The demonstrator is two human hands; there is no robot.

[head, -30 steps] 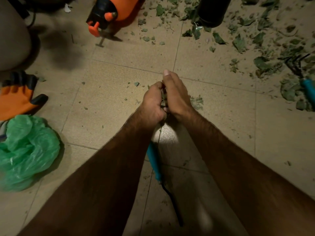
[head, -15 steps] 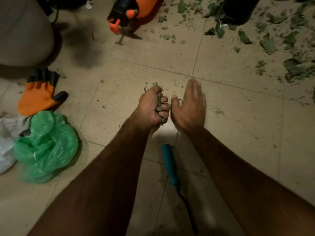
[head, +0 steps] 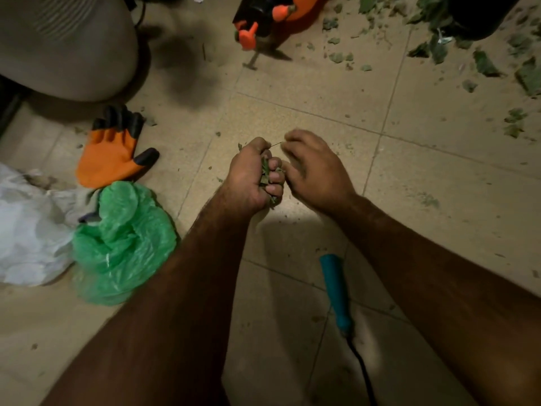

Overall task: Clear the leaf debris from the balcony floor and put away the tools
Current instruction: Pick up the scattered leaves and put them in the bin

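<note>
My left hand (head: 248, 180) grips a clump of green leaf bits (head: 265, 174) in a fist just above the tiled balcony floor (head: 307, 92). My right hand (head: 317, 171) sits right beside it, slightly blurred, its fingers loosely bent and touching the clump; a thin stem sticks out between the two hands. A hand tool with a teal handle (head: 335, 288) and a dark metal shaft lies on the floor under my right forearm. More leaf debris (head: 486, 64) is scattered at the top right.
A crumpled green plastic bag (head: 123, 244) lies at the left beside a white bag (head: 29, 230). An orange and black glove (head: 111, 150) lies above them. An orange sprayer (head: 272, 13), a black pot (head: 480, 13) and a beige rounded container (head: 64, 45) stand at the far side.
My hands parted: the left closed into a fist around the leaf bits, and the right went from flat to bent fingers beside it. The view shifted left, showing more of the bags.
</note>
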